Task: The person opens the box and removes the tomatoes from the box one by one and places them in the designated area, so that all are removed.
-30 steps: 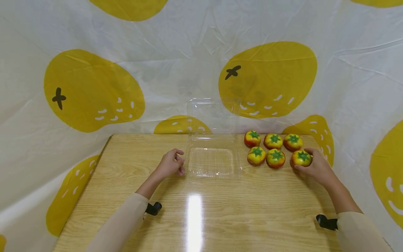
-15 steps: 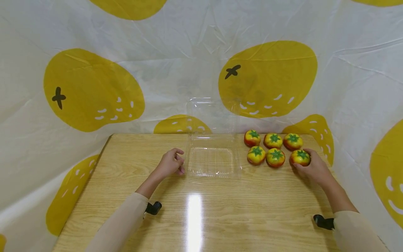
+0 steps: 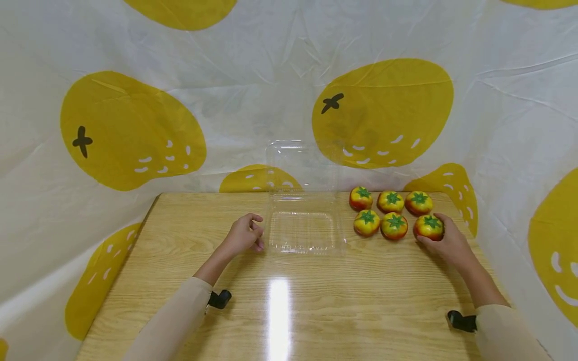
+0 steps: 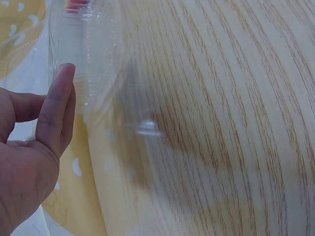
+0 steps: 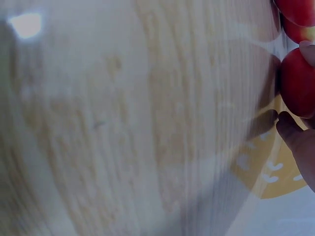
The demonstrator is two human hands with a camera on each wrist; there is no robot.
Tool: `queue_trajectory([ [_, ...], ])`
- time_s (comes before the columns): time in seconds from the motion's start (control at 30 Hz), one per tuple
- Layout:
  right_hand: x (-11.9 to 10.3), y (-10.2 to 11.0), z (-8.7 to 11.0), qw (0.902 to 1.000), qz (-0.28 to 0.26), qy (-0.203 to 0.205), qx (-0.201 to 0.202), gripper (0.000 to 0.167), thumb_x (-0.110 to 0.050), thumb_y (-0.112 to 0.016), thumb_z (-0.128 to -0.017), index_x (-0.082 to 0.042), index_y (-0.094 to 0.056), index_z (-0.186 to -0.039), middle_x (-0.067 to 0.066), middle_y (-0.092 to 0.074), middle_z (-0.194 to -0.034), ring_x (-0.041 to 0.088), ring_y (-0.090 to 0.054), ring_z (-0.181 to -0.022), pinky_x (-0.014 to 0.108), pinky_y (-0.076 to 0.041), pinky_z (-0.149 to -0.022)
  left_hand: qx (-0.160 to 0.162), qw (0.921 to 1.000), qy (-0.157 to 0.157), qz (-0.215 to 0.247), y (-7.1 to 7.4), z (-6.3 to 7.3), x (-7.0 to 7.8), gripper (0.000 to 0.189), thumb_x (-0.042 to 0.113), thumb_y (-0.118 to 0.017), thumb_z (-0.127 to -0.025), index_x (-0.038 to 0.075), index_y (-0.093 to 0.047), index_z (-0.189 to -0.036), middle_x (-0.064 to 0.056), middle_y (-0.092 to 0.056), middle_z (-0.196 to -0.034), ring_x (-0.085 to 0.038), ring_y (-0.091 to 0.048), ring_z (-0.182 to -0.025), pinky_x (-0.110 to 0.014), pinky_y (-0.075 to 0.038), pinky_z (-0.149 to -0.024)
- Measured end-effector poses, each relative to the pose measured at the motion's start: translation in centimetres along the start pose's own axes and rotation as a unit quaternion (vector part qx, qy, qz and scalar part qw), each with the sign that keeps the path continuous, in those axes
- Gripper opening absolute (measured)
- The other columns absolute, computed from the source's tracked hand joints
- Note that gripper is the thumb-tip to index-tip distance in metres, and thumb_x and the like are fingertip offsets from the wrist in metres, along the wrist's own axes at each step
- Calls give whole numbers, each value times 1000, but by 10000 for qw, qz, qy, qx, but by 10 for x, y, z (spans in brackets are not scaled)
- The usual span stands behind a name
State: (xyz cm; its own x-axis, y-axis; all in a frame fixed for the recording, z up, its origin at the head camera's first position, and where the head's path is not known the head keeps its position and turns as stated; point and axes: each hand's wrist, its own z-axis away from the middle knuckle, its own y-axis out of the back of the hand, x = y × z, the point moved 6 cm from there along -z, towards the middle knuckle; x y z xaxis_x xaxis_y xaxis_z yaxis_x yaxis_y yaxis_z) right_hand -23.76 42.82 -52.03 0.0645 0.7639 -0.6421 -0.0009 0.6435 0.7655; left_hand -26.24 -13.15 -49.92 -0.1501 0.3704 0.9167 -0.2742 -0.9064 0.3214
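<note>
Six would be too exact, so several yellow-and-red tomatoes with green star-shaped tops stand in two rows at the table's right. My right hand (image 3: pixel 451 241) grips the front-right tomato (image 3: pixel 428 228), thumb on its near side and fingers behind it. In the right wrist view that tomato (image 5: pixel 297 83) shows red at the frame's right edge, partly cut off. A hinged clear plastic container (image 3: pixel 303 249) lies with its lid (image 3: pixel 289 145) raised against the backdrop. Just left of it, my left hand (image 3: pixel 244 234) hangs loosely curled and holds nothing; its fingers (image 4: pixel 56 105) overlap the container's side in the left wrist view.
Beside the gripped tomato sits another front-row tomato (image 3: pixel 394 225), with a back-row tomato (image 3: pixel 419 202) behind. The wooden table (image 3: pixel 352 301) ends at a white cloth backdrop (image 3: pixel 253 115) printed with large yellow fruit. A black wrist mount (image 3: pixel 461 321) sticks out from the right sleeve.
My right hand has shifted the gripped tomato slightly left, closer to its front-row neighbour. The left hand and the container have stayed in place.
</note>
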Motion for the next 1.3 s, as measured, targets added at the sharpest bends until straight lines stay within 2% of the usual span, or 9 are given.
queue_trajectory([
  [0.4, 0, -4, 2, 9999, -106, -43, -1, 104, -35, -75, -96, 13, -8, -158, 47, -25, -151, 64, -33, -133, 80, -31, -109, -28, 10000, -15, -4, 0, 1, 0, 36, -2, -59, -101, -4, -53, -137, -21, -61, -96, -23, -71, -61, -40, -66, -58],
  [1.1, -1, -4, 3, 9997, -189, -34, -117, 106, -36, -74, -97, 12, -3, -159, 48, -21, -152, 65, -31, -134, 81, -30, -109, -11, 10000, -29, -11, 0, 0, -1, 38, -2, -59, -101, -5, -52, -138, -28, -62, -102, -23, -71, -60, -41, -66, -58],
  [1.3, -2, -4, 3, 9998, -195, -16, -87, 106, -35, -75, -96, 13, -4, -158, 48, -22, -152, 64, -31, -134, 80, -31, -109, -60, 10000, -73, -2, 0, 0, -1, 39, -2, -58, -102, -6, -50, -140, -24, -62, -99, -24, -72, -62, -41, -66, -59],
])
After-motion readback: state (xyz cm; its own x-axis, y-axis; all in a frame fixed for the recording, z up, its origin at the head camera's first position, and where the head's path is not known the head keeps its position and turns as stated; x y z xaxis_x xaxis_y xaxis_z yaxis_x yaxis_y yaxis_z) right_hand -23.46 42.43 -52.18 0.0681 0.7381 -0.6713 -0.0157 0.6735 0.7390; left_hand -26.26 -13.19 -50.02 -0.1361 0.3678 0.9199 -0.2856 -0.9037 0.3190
